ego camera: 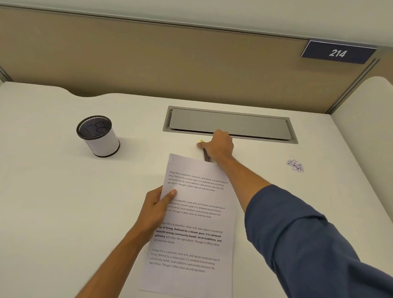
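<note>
Left hand (154, 211) pinches the paper (194, 238); right hand (220, 147) grips a pen (206, 156).
Paper is light and floppy; hold its side edge.

- The dark blue sign (338, 52) on the partition shows the white number "214".
- The printed sheet (195, 229) carries four paragraphs, each starting "Village life is a peaceful, close-knit, and nature-connected way of living"; the third paragraph is partly bold.
</note>
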{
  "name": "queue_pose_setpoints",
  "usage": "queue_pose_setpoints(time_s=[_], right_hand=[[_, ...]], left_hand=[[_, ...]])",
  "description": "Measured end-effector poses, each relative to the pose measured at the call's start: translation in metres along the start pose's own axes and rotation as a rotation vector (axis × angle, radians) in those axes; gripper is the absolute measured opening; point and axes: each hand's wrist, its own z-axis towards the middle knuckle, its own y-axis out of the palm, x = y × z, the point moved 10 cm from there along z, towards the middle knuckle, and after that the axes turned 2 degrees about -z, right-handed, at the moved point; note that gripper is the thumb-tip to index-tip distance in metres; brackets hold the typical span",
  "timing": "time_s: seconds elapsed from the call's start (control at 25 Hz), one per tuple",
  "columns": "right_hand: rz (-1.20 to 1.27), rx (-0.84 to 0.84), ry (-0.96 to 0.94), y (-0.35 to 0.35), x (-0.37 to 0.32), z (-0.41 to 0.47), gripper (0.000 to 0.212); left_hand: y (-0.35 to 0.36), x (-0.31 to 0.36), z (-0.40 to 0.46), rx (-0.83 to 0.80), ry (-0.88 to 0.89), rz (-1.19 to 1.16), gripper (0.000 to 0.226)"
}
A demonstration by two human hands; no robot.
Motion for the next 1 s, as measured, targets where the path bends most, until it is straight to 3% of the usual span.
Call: queue_pose_setpoints(time_s=[0.24,0.48,0.64,0.84,1.0], right_hand=[[0.072,0.118,-0.022,-0.063,-0.001,-0.019,0.068],[0.284,0.194,-0.366,-0.113,-0.032,-0.134,0.031],[0.257,0.216,-0.413,-0.113,-0.044,-0.206,0.052],[0.39,0.3,-0.349,-0.127,-0.046,-0.241,0.063],[0.639,0.329,-0.3,-0.144,-0.038,-0.256,0.038]], left_hand=[[-0.003,0.011,-0.007,0.006,0.019,0.015,0.019],[0.003,0.041,-0.023,0.023,0.123,0.006,0.019],[0.02,0.069,-0.04,-0.019,0.264,0.089,0.021],[0.045,0.105,-0.072,-0.065,0.491,0.278,0.027],[0.059,0.123,-0.102,0.024,0.657,0.611,0.052]])
